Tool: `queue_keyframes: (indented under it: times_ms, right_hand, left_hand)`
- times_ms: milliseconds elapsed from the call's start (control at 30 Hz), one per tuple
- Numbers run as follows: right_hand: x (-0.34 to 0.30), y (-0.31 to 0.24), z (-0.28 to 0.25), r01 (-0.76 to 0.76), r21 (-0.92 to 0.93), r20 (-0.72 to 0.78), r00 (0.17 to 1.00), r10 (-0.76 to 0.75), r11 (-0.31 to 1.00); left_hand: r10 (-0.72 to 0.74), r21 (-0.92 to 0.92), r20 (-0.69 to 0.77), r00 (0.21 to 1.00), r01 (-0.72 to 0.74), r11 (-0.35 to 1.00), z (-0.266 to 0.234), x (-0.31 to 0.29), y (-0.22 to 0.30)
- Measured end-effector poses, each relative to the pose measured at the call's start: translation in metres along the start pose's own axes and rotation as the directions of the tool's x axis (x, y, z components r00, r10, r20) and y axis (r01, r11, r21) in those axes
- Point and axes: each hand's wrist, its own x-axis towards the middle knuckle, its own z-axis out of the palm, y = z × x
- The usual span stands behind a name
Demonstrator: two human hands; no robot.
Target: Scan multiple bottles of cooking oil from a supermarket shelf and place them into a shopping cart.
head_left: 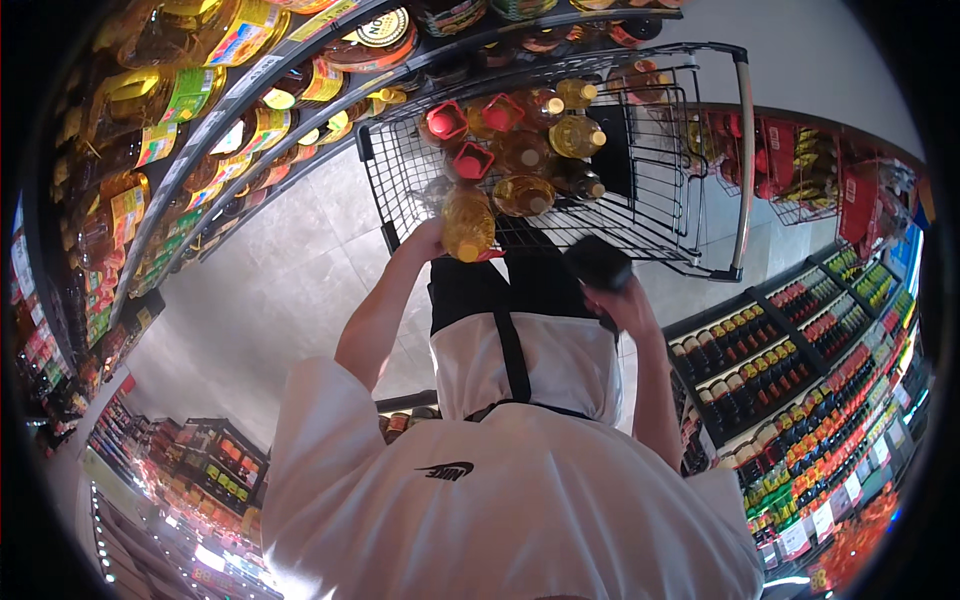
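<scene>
My left hand (430, 240) is closed around a bottle of golden cooking oil (468, 226), cap toward me, at the near edge of a black wire shopping cart (640, 243). Inside the cart stand several more oil bottles (578, 137), some with red caps and handles (472, 161). Nearer my right side, my right hand (622, 305) grips a dark, block-like object (598, 263). Motion blur hides what kind it is. It is in front of my dark trousers, close to the cart's near side.
Shelves of large oil bottles (130, 215) curve along the left and far side. Racks of dark sauce bottles (735, 375) stand at the right. Red hanging baskets with packets (800, 165) are at the far right. Grey tiled floor (290, 260) lies between the left shelf and me.
</scene>
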Motion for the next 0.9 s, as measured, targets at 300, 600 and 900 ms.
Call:
queue_keyframes:
  times_ms: [300,600,900]
  right_hand:
    - [0.204,-0.082,0.098,0.309,0.006,0.26,0.918,-0.3,0.951]
    - [0.25,-0.054,0.144,0.321,0.043,0.296,0.9,-0.319,0.946]
    - [0.218,-0.061,0.217,0.079,0.48,0.006,0.996,-0.094,0.873]
  left_hand:
    - [0.077,0.019,-0.023,0.997,-0.077,0.997,-0.04,-0.074,-0.011]
    - [0.437,0.298,0.18,0.881,-0.472,0.83,-0.072,-0.203,-0.024]
    - [0.176,-0.123,0.106,0.979,-0.163,0.979,-0.075,-0.222,-0.02]
